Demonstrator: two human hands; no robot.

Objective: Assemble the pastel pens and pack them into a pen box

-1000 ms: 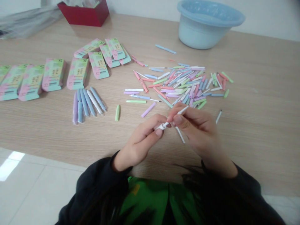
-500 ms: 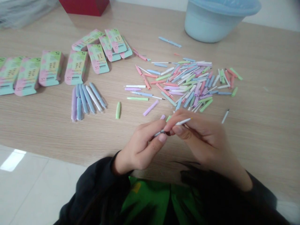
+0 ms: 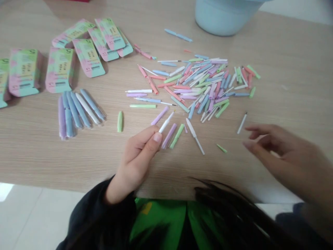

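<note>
Between the thumb and forefinger of my left hand is a slim white pen, pointing up and to the right, with a small yellowish tip. The lower end is hidden in the fingers. My right hand is over the right of the table with thumb and fingers apart and nothing in them. Just beyond its fingertips lies a short white refill with a dark tip. Between the hands are a white pen barrel, a small green pointed piece, a purple tube and a green tube.
A heap of coloured pen parts spreads across the middle. At left, several wrapped pens lie side by side, below pastel boxes. One green cap lies apart. A light blue basin stands at the back.
My hands have parted: the right moved away to the right and let go of the white pen. The left, still holding it, shifted left. The view has moved slightly too.
</note>
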